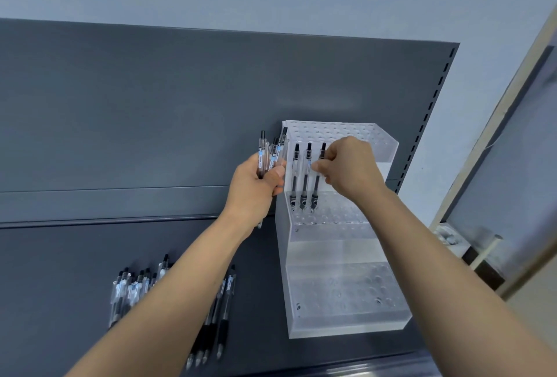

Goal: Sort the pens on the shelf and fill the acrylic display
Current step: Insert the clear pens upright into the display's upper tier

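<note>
A tiered clear acrylic display (343, 292) with rows of holes stands on the dark shelf at the right. Three black-tipped clear pens stand upright in its middle tier. My right hand (349, 168) pinches the rightmost standing pen (316, 180) near its upper part. The other two standing pens (299, 177) are just left of it. My left hand (256, 186) grips a bundle of several pens (271, 153) upright, close to the display's left wall. Loose pens (132, 289) lie on the shelf under my left forearm, partly hidden by it.
The grey shelf surface (75, 271) stretches left of the display, with a dark back panel (180, 105) behind. More pens (224, 316) lie near the shelf's front edge. A slotted upright (428, 111) borders the shelf on the right, with a door frame beyond.
</note>
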The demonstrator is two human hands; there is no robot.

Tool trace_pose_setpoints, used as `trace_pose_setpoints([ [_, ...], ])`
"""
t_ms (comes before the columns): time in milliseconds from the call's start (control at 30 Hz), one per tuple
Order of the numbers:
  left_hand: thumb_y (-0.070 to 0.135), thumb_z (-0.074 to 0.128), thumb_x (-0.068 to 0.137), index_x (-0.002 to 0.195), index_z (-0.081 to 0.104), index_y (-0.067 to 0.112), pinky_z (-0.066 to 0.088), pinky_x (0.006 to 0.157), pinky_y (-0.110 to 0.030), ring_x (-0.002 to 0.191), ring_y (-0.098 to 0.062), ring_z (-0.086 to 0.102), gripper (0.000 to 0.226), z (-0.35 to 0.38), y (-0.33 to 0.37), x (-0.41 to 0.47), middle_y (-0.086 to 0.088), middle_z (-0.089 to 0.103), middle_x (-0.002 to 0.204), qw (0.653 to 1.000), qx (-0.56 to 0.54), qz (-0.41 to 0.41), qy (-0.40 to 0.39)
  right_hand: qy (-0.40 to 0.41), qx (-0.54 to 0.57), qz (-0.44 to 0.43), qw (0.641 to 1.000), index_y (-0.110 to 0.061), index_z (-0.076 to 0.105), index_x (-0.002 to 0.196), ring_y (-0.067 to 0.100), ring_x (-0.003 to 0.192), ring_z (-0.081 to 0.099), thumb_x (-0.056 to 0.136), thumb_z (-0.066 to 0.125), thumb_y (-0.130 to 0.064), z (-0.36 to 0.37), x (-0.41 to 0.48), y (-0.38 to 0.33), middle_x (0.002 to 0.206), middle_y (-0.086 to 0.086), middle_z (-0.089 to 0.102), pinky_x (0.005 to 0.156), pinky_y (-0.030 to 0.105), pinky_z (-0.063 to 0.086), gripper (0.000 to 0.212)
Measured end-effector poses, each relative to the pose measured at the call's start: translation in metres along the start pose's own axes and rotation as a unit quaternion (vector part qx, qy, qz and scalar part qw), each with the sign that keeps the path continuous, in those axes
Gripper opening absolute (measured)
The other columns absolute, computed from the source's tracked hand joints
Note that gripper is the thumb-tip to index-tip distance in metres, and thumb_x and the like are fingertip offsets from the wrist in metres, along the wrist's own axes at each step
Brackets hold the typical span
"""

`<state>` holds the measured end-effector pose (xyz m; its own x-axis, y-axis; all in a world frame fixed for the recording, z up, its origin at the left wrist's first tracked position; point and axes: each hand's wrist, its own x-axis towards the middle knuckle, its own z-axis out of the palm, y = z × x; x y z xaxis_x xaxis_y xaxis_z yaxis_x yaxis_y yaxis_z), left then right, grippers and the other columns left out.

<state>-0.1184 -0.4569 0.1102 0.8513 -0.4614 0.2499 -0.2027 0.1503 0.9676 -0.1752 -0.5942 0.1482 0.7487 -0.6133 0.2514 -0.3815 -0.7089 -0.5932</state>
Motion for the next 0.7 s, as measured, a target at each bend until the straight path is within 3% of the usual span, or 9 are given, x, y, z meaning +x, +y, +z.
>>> trace_pose_setpoints([
  [100,0.004,0.05,0.095,0.086,0.06,0.019,0.054,0.07,-0.023,0.073,-0.016,0.052,0.02,0.0,0.002,-0.001,0.0,0.054,0.074,1.0,-0.001,-0.003,-0.001,-0.025,0.024,0.004,0.999,-0.005,0.058,0.063,0.033,0.075,0.068,0.082,0.072,-0.011,0.001,-0.004,0.004,0.084,0.019,0.068,0.071,0.045,0.056,0.025],
  [200,0.003,0.05,0.094,0.088,0.059,0.017,0.055,0.072,-0.025,0.071,-0.014,0.052,0.018,0.0,0.005,-0.002,0.001,0.054,0.074,1.0,-0.007,0.001,0.006,-0.026,0.02,-0.006,0.999,0.009,0.065,0.078,0.04,0.084,0.069,0.081,0.064,0.002,-0.005,-0.004,0.007,0.091,0.023,0.069,0.074,0.05,0.057,0.007],
  [267,0.004,0.05,0.095,0.086,0.059,0.019,0.056,0.072,-0.025,0.066,-0.011,0.051,0.019,0.001,0.007,-0.002,0.002,0.054,0.073,1.0,-0.012,0.008,0.02,-0.021,0.01,-0.006,1.0,0.016,0.061,0.096,0.044,0.093,0.064,0.08,0.06,0.005,-0.01,-0.002,0.008,0.1,0.032,0.065,0.076,0.055,0.055,0.019],
  [333,0.005,0.051,0.094,0.085,0.059,0.02,0.056,0.07,-0.024,0.062,-0.007,0.052,0.02,0.002,0.01,-0.002,0.003,0.055,0.075,0.999,-0.022,0.013,0.029,-0.014,0.01,-0.01,1.0,0.016,0.06,0.097,0.044,0.093,0.063,0.083,0.058,0.003,-0.016,-0.003,0.007,0.101,0.034,0.063,0.067,0.04,0.056,0.019],
  [367,0.005,0.051,0.094,0.086,0.059,0.02,0.056,0.068,-0.022,0.061,-0.006,0.052,0.019,0.003,0.011,-0.002,0.003,0.056,0.076,0.999,-0.027,0.015,0.028,-0.004,0.014,-0.013,1.0,0.016,0.061,0.095,0.044,0.093,0.063,0.083,0.057,0.003,-0.019,-0.005,0.006,0.1,0.034,0.063,0.061,0.032,0.049,0.018],
  [400,0.004,0.051,0.094,0.087,0.06,0.019,0.056,0.067,-0.021,0.059,-0.004,0.053,0.018,0.004,0.013,-0.002,0.003,0.056,0.076,0.999,-0.031,0.018,0.025,0.008,0.023,-0.02,0.999,0.016,0.061,0.092,0.043,0.092,0.063,0.084,0.057,0.002,-0.022,-0.007,0.004,0.097,0.033,0.064,0.058,0.03,0.043,0.017],
  [467,0.003,0.052,0.094,0.09,0.061,0.015,0.056,0.065,-0.02,0.059,-0.006,0.055,0.015,0.007,0.015,-0.003,0.001,0.057,0.072,0.999,-0.028,0.027,0.011,0.011,0.06,-0.045,0.997,0.011,0.065,0.085,0.031,0.075,0.069,0.085,0.059,-0.002,-0.029,-0.014,-0.004,0.081,0.023,0.068,0.055,0.03,0.046,0.015],
  [567,0.003,0.052,0.093,0.086,0.062,0.018,0.056,0.064,-0.022,0.06,-0.01,0.057,0.019,0.011,0.018,-0.007,0.003,0.059,0.066,0.999,-0.015,0.037,-0.027,-0.072,0.187,-0.073,0.977,-0.002,0.071,0.086,0.008,0.056,0.059,0.084,0.068,-0.012,-0.037,-0.028,-0.019,0.071,0.004,0.065,0.057,0.019,0.051,0.01],
  [700,0.003,0.051,0.094,0.094,0.061,0.012,0.052,0.058,-0.018,0.063,-0.013,0.059,0.013,0.019,0.019,-0.011,-0.006,0.062,0.074,0.997,-0.01,0.027,-0.064,-0.083,0.219,-0.079,0.969,-0.002,0.07,0.082,-0.001,0.046,0.05,0.085,0.067,-0.011,-0.041,-0.03,-0.024,0.065,0.001,0.06,0.047,0.01,0.042,0.009],
])
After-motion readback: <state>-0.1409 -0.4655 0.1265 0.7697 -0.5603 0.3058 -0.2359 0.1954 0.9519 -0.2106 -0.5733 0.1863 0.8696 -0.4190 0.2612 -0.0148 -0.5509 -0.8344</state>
